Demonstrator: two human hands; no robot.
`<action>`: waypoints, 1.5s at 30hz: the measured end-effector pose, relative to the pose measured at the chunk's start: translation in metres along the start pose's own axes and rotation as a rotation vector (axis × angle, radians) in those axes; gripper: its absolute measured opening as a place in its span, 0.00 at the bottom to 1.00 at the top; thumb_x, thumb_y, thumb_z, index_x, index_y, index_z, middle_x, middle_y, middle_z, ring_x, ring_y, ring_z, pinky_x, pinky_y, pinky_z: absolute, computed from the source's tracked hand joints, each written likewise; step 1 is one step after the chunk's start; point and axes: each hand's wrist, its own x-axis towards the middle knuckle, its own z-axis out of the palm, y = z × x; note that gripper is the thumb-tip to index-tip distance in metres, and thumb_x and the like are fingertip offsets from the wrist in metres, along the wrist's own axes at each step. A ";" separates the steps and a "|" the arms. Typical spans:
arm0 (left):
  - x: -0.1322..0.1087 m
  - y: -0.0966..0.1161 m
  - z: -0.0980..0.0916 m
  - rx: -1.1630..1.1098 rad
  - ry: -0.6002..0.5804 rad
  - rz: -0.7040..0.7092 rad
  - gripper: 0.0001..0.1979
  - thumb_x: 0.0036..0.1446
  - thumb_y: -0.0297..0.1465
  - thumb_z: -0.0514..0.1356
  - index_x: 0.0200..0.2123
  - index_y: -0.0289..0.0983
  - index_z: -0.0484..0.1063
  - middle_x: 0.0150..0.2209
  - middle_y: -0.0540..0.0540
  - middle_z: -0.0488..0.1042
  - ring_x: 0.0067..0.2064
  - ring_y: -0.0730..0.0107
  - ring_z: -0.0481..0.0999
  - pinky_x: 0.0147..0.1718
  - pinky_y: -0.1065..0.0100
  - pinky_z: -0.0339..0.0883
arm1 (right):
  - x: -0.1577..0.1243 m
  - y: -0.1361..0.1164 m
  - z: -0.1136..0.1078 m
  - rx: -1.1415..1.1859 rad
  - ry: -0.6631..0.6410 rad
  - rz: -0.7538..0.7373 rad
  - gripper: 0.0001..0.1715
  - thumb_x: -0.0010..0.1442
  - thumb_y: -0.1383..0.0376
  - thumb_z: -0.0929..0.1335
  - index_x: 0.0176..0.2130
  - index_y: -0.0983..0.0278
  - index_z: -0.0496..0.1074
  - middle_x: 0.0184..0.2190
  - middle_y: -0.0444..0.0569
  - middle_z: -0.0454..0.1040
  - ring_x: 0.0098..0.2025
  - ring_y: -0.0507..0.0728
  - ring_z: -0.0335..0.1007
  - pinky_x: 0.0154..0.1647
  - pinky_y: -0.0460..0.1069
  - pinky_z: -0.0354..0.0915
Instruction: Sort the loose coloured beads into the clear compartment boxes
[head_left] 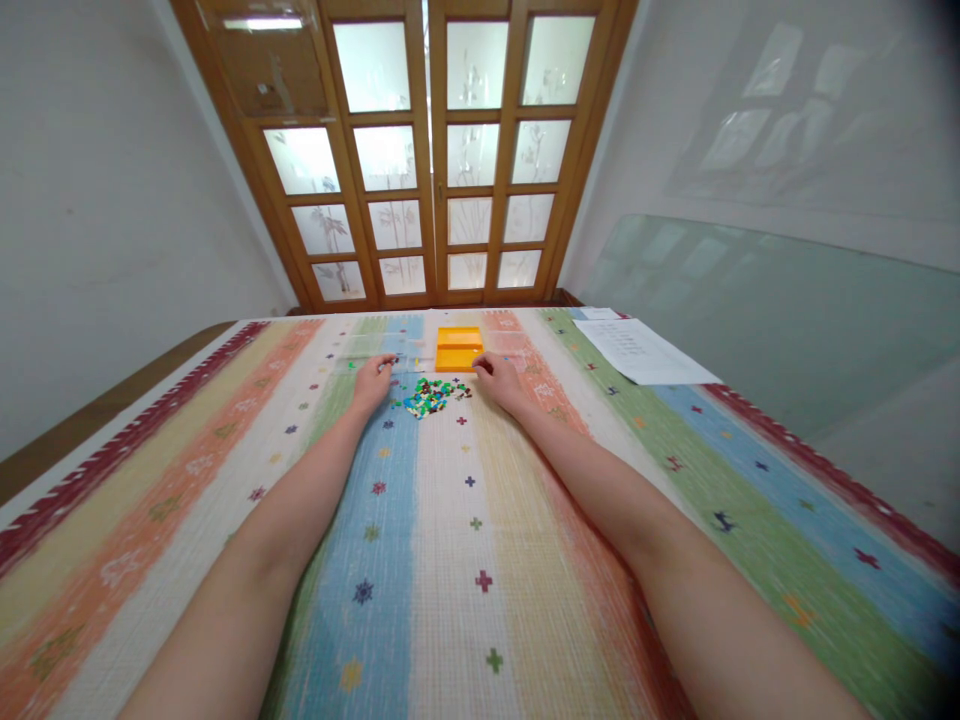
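A small heap of tiny coloured pieces (431, 395), mostly green, blue and dark, lies on the striped cloth (465, 560). My left hand (373, 378) rests just left of the heap, its fingers curled in a pinch at the heap's upper left edge. On the heap's right, my right hand (497, 378) has its fingers curled and pinched together near the orange tray. What either pinch holds is too small to make out. The orange tray (458, 349) sits just beyond the heap, between the two hands.
A white printed sheet (641, 352) lies at the far right of the table. A clear flat piece (360, 345) lies left of the orange tray. Wooden glazed doors (435, 150) stand behind the table; a glass pane (787, 320) leans on the right wall.
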 end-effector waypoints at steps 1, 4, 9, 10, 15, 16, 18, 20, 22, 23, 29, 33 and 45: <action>-0.001 0.003 0.001 0.013 0.007 0.010 0.20 0.65 0.30 0.53 0.54 0.38 0.79 0.52 0.42 0.82 0.52 0.59 0.79 0.57 0.57 0.72 | 0.001 0.002 -0.002 0.001 0.032 0.021 0.11 0.62 0.67 0.65 0.40 0.62 0.77 0.40 0.52 0.81 0.41 0.59 0.74 0.49 0.54 0.68; -0.006 0.012 0.003 0.026 -0.007 0.040 0.18 0.65 0.29 0.54 0.52 0.39 0.80 0.53 0.43 0.81 0.54 0.59 0.78 0.59 0.58 0.70 | 0.004 0.010 -0.008 -0.006 0.142 0.083 0.13 0.63 0.66 0.65 0.42 0.63 0.79 0.43 0.54 0.82 0.45 0.61 0.75 0.52 0.55 0.69; -0.013 0.024 0.008 0.085 -0.118 0.178 0.18 0.64 0.28 0.54 0.50 0.39 0.81 0.51 0.42 0.80 0.52 0.58 0.78 0.59 0.56 0.70 | 0.007 0.028 -0.016 -0.076 0.268 0.186 0.19 0.64 0.66 0.63 0.49 0.63 0.80 0.50 0.56 0.81 0.50 0.63 0.75 0.57 0.58 0.68; -0.015 0.026 0.008 0.097 -0.135 0.199 0.18 0.64 0.28 0.54 0.50 0.39 0.81 0.50 0.41 0.80 0.52 0.58 0.78 0.59 0.56 0.70 | 0.007 0.031 -0.017 -0.091 0.278 0.196 0.21 0.64 0.66 0.63 0.51 0.64 0.79 0.51 0.57 0.81 0.51 0.63 0.75 0.57 0.58 0.68; -0.018 0.034 0.010 0.118 -0.193 0.262 0.18 0.65 0.28 0.54 0.49 0.40 0.82 0.49 0.42 0.79 0.52 0.59 0.77 0.58 0.57 0.70 | 0.007 0.029 -0.018 -0.118 0.275 0.161 0.24 0.64 0.66 0.64 0.57 0.66 0.76 0.53 0.60 0.79 0.48 0.63 0.75 0.55 0.58 0.68; -0.019 0.035 0.010 0.121 -0.201 0.264 0.18 0.65 0.28 0.54 0.48 0.40 0.82 0.49 0.43 0.79 0.52 0.59 0.77 0.57 0.58 0.70 | 0.007 0.027 -0.017 -0.119 0.247 0.134 0.22 0.64 0.66 0.64 0.54 0.65 0.77 0.52 0.59 0.80 0.48 0.63 0.75 0.55 0.57 0.68; -0.019 0.036 0.010 0.127 -0.210 0.265 0.17 0.65 0.28 0.54 0.48 0.41 0.82 0.49 0.43 0.80 0.52 0.59 0.77 0.57 0.58 0.70 | 0.005 0.021 -0.016 -0.111 0.140 0.057 0.16 0.64 0.66 0.64 0.47 0.64 0.79 0.47 0.56 0.81 0.47 0.62 0.74 0.54 0.56 0.67; -0.019 0.036 0.010 0.126 -0.210 0.268 0.17 0.65 0.28 0.54 0.48 0.41 0.82 0.49 0.43 0.80 0.51 0.59 0.77 0.57 0.58 0.70 | 0.003 0.014 -0.014 -0.098 -0.010 -0.032 0.12 0.63 0.66 0.65 0.41 0.63 0.79 0.42 0.53 0.81 0.44 0.60 0.74 0.50 0.53 0.67; -0.019 0.035 0.011 0.120 -0.208 0.277 0.17 0.66 0.28 0.54 0.48 0.40 0.82 0.50 0.43 0.79 0.51 0.59 0.78 0.56 0.59 0.70 | 0.000 0.006 -0.012 -0.104 -0.164 -0.116 0.09 0.61 0.67 0.66 0.38 0.63 0.78 0.38 0.51 0.80 0.41 0.59 0.73 0.45 0.51 0.66; -0.019 0.035 0.011 0.116 -0.207 0.283 0.16 0.66 0.29 0.54 0.48 0.40 0.82 0.50 0.43 0.79 0.51 0.59 0.78 0.56 0.59 0.70 | -0.002 0.002 -0.011 -0.121 -0.235 -0.153 0.08 0.60 0.67 0.67 0.37 0.63 0.78 0.37 0.50 0.79 0.39 0.58 0.72 0.43 0.51 0.65; -0.019 0.035 0.011 0.123 -0.209 0.294 0.15 0.66 0.29 0.55 0.46 0.40 0.82 0.49 0.43 0.80 0.52 0.59 0.77 0.58 0.58 0.69 | -0.005 -0.011 -0.007 -0.233 -0.462 -0.269 0.06 0.57 0.68 0.70 0.37 0.62 0.77 0.35 0.48 0.76 0.39 0.58 0.68 0.40 0.49 0.61; -0.019 0.035 0.011 0.125 -0.211 0.309 0.15 0.66 0.29 0.55 0.46 0.39 0.82 0.49 0.42 0.80 0.51 0.58 0.77 0.58 0.58 0.69 | -0.006 -0.012 -0.008 -0.228 -0.478 -0.304 0.08 0.61 0.68 0.69 0.40 0.62 0.79 0.38 0.50 0.76 0.41 0.58 0.69 0.43 0.49 0.62; -0.018 0.034 0.013 0.143 -0.224 0.311 0.15 0.67 0.30 0.55 0.46 0.40 0.83 0.49 0.42 0.80 0.52 0.57 0.77 0.58 0.57 0.69 | -0.010 -0.016 -0.003 -0.123 -0.314 -0.159 0.04 0.60 0.67 0.69 0.37 0.63 0.76 0.33 0.47 0.77 0.35 0.56 0.69 0.37 0.48 0.61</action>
